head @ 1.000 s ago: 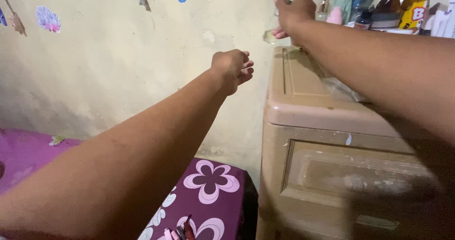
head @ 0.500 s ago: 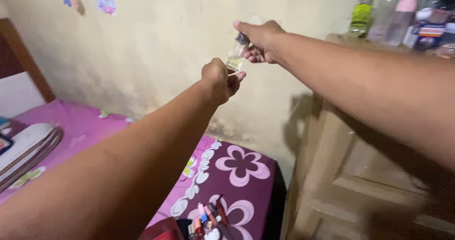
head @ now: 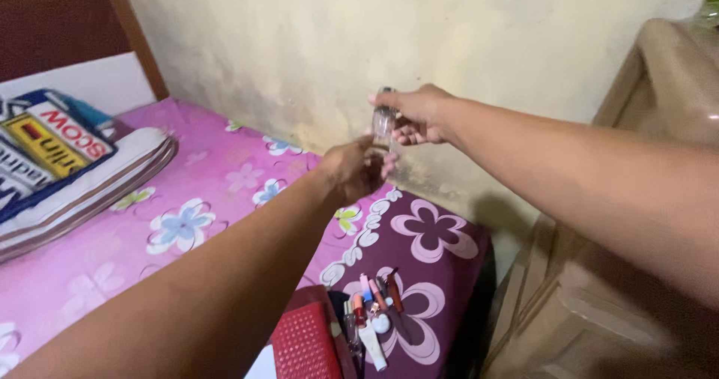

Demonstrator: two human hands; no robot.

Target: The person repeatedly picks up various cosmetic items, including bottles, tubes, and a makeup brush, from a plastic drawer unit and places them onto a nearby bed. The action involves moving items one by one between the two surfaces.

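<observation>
A small clear glass bottle [head: 384, 124] with a silvery top is pinched upright in the grip of the right hand [head: 419, 114]; the left hand [head: 358, 168] is cupped just under it, fingers curled at its base. Below the grip a bed [head: 225, 192] in pink and purple flowered sheet is seen, against a stained cream wall [head: 359, 34]. Since the earlier frame the bottle has been lowered, away from the beige cabinet [head: 659, 94].
</observation>
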